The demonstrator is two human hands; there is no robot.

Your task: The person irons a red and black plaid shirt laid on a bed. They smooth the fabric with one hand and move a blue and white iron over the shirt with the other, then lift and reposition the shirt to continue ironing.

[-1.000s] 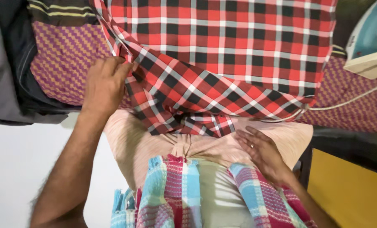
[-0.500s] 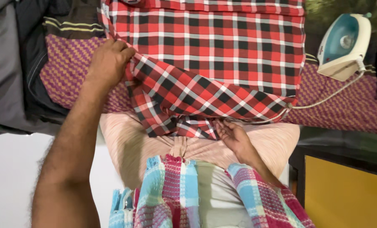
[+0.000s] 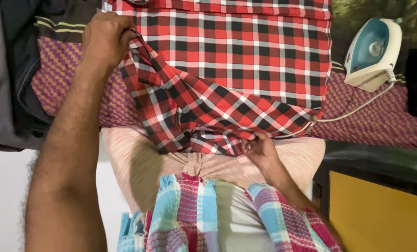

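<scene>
While the right hand [image 3: 257,148] has closed in from resting flat on the pink pad [image 3: 138,158] to pinching the near hem of the shirt [image 3: 236,60], the left hand [image 3: 105,39] has climbed from the shirt's mid left edge to its far left corner, dragging that side up with it. The fabric between the two hands now runs as a taut diagonal fold, so the sleeve or side panel looks to be in the middle of being folded across the body of the garment.

The left hand is clenched tight on a bunched edge of red, black and white check, at the shirt's upper left. The right hand grips the lower edge with thumb and fingers closed on the cloth, just where the shirt overhangs the pad. The shirt lies spread on the purple-and-tan patterned cover [image 3: 73,84] of the bench, its flat upper part reaching to the top of the view, its lower part creased and lifted.

An iron [image 3: 372,53] stands on its heel well to the right of the shirt, its white cord [image 3: 358,112] trailing to the shirt's lower right corner. Dark clothes [image 3: 17,70] lie heaped at the left.
</scene>
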